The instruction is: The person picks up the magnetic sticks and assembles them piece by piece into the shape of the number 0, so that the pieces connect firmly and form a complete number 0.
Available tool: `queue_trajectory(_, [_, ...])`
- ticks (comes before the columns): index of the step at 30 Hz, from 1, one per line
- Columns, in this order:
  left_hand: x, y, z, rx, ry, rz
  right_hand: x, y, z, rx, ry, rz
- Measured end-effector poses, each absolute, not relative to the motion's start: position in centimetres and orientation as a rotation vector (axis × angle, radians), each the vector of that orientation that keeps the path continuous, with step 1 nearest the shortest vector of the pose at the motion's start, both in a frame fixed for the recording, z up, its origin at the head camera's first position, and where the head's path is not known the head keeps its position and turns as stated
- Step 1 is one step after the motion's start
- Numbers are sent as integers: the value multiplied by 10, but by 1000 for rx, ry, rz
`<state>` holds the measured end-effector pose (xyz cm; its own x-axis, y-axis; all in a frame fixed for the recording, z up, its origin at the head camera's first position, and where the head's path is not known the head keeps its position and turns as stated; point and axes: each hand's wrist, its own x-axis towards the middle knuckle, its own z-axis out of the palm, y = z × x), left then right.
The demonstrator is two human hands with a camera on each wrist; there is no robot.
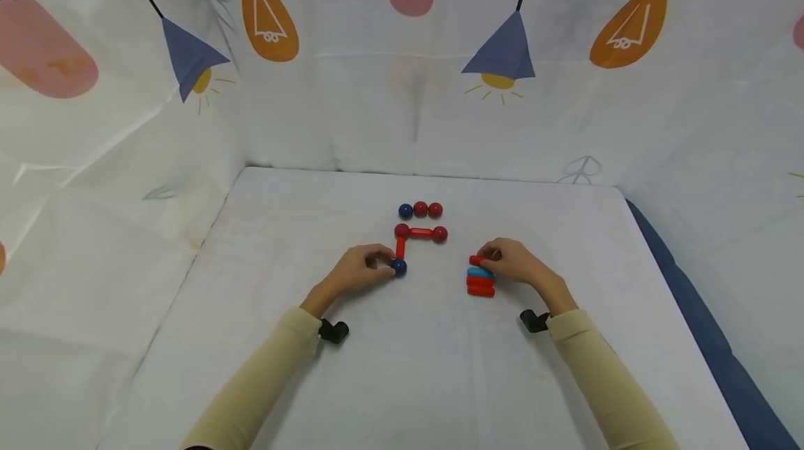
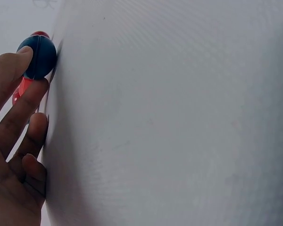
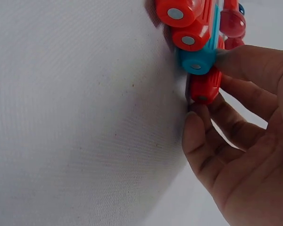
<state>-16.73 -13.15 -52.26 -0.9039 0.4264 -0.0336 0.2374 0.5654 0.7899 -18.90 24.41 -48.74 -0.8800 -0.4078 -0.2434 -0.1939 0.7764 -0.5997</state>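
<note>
My left hand [image 1: 356,270] pinches a dark blue ball [image 1: 398,267] between thumb and fingertips. That ball sits at the near end of a red rod [image 1: 400,247], which runs up to a red corner ball [image 1: 402,230]. From the corner a second red rod [image 1: 421,233] reaches right to another red ball [image 1: 440,234]. My right hand [image 1: 511,260] holds the farthest red rod [image 3: 205,88] of a short row, thumb on one side and fingers on the other. Beside it lie a light blue rod [image 3: 198,61] and two more red rods [image 1: 480,282]; metal discs show on their ends.
Behind the joined pieces, a loose dark blue ball [image 1: 405,211] and two red balls [image 1: 421,209] stand in a line. All lie on a white-covered table [image 1: 402,380]. A white printed sheet [image 1: 352,115] hangs behind and at the sides.
</note>
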Motion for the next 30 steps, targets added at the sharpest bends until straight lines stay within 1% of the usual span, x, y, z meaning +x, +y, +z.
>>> queue_trajectory(7, [-166,-129,-521,564,2567,1290,-188,236,-481,-453,2664,-832])
queue_trajectory(12, [-164,-129,-519,563,2554,1294,-184,224,-479,-499,2669,-863])
queue_trajectory(22, [-164,-130,-520,521,2537,1328,-169,191,-479,-534,2665,-933])
queue_trajectory(30, [-166,-129,-523,481,2506,1368,-152,162,-477,-523,2631,-1087])
